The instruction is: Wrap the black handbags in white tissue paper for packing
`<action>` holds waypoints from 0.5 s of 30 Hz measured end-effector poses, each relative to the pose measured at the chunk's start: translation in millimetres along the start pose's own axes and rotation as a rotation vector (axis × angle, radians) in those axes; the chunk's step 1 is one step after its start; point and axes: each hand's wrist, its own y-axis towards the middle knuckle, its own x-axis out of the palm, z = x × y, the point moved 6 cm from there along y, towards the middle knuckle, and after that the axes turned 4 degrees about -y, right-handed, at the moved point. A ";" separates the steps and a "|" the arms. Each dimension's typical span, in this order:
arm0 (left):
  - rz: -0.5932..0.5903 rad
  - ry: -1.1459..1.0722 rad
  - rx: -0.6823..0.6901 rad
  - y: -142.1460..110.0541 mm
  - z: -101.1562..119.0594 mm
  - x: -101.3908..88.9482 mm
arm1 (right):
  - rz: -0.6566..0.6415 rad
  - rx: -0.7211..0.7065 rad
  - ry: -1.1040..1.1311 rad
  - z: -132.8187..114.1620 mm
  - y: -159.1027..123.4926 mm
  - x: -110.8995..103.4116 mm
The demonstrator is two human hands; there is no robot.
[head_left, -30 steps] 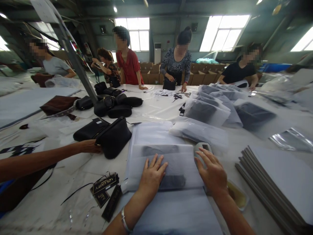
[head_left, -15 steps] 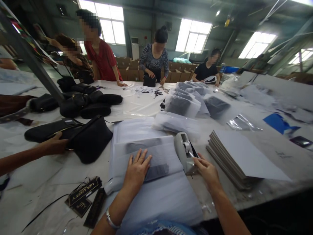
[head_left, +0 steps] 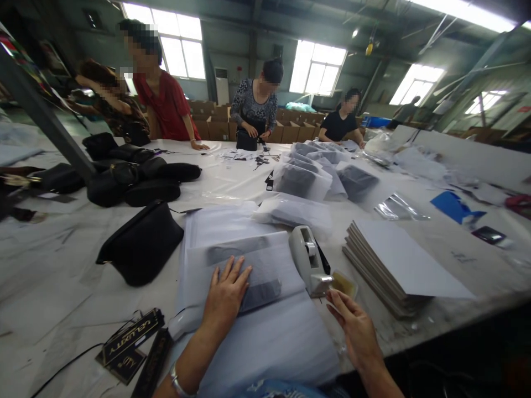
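The left hand (head_left: 226, 294) lay spread on the wrapped bundle (head_left: 271, 253) atop white sheets (head_left: 292, 342); the right hand (head_left: 354, 327) pinched what seemed tape (head_left: 331, 289) by the dispenser (head_left: 303, 260) — lifting the left too soon could let the wrap unfold.

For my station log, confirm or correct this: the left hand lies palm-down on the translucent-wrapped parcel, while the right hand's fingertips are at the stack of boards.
The right hand's place is wrong: the head view shows its fingertips by the front end of the tape dispenser. The left hand does lie palm-down on the translucent-wrapped parcel.
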 end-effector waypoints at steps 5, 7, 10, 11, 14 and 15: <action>-0.005 0.017 0.009 0.4 0.1 -0.1 | -0.006 -0.031 -0.122 8.3 18.4 -1.9; -0.011 0.026 0.011 0.6 0.1 -0.2 | 0.010 -0.059 -0.185 3.0 25.2 -5.7; -0.015 0.032 0.013 0.7 -0.4 0.2 | 0.024 -0.075 -0.266 -9.6 30.8 -12.9; -0.017 0.032 0.013 0.7 -0.7 0.5 | 0.019 -0.091 -0.307 -14.8 31.9 -14.9; -0.024 0.018 0.012 0.7 -1.8 1.3 | -0.028 -0.182 -0.472 -28.8 33.9 -17.9; -0.026 0.011 0.010 0.8 -2.1 1.4 | -0.046 -0.212 -0.528 -31.5 34.0 -18.6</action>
